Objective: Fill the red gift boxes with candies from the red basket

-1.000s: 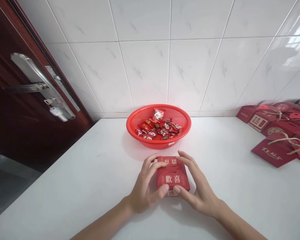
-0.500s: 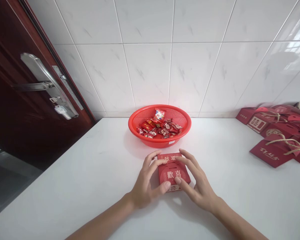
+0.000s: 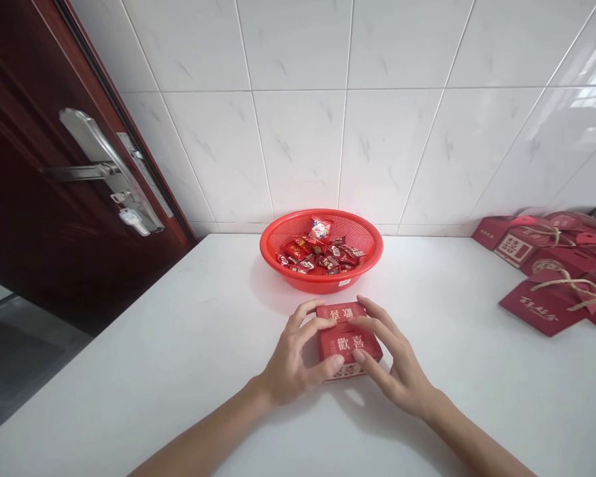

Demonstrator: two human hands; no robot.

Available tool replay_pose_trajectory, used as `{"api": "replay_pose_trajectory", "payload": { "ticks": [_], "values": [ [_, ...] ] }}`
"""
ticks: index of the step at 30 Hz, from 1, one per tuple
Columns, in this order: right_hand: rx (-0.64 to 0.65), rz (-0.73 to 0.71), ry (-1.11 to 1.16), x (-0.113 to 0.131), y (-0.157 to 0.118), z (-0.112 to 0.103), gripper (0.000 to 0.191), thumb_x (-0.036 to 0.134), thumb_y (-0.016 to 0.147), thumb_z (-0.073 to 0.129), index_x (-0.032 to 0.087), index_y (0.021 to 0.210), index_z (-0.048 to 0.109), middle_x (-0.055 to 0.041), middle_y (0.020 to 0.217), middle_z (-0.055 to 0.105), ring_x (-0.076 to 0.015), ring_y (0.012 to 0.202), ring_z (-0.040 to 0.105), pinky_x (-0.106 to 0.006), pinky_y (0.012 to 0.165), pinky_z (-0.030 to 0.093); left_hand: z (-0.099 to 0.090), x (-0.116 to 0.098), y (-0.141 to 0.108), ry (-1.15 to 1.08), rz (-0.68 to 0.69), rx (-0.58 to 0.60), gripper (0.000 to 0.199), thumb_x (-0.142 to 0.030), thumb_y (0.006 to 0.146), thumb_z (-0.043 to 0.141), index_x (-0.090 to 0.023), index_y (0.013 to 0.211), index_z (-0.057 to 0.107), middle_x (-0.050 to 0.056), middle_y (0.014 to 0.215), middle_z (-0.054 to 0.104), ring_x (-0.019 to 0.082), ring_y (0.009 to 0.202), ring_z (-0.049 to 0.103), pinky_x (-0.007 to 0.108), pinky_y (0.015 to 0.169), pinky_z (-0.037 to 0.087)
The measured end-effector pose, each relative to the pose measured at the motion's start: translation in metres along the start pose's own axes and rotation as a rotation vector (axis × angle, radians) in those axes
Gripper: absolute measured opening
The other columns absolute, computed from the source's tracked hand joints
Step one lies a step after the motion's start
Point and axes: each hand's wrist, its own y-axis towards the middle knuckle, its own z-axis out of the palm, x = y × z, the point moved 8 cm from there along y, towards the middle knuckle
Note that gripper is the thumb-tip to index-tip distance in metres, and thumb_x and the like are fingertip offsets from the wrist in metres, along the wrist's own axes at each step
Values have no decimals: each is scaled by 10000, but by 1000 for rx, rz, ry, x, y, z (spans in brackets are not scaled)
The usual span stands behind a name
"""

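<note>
A small red gift box [image 3: 345, 356] with pale Chinese lettering rests on the white table in front of me. Its top has two flaps that meet at a slot across the middle, and its front side carries a light printed pattern. My left hand [image 3: 298, 361] holds the box from the left, with the thumb at the front top edge and fingertips on the lid near the slot. From the other side my right hand [image 3: 395, 361] grips it, the thumb on the front flap and fingers over the right and back part.
Behind the box stands a red plastic basket [image 3: 322, 286] with several wrapped candies [image 3: 322, 252]. More red gift boxes [image 3: 541, 305] with rope handles are piled at the right. A white tiled wall [image 3: 298, 152] backs the table [image 3: 189, 344]. A dark red door [image 3: 24, 218] is at left.
The camera view has shifted slightly, so everything sits a little further right. My hands keep their places on the box, and slightly more of its patterned front shows.
</note>
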Motion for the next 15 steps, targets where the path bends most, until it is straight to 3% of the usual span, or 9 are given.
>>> {"api": "replay_pose_trajectory", "payload": {
  "ticks": [15],
  "values": [
    [9,4,42,-3,2,-2,208,330,977,584,242,1128,696,-145,1526,493,-309,1345,563,-426,1042,540,-1,-2,4,45,43,-31,385,-477,797,724,-221,1083,707,135,1337,564,319,1196,598,502,1042,499]
  ]
}}
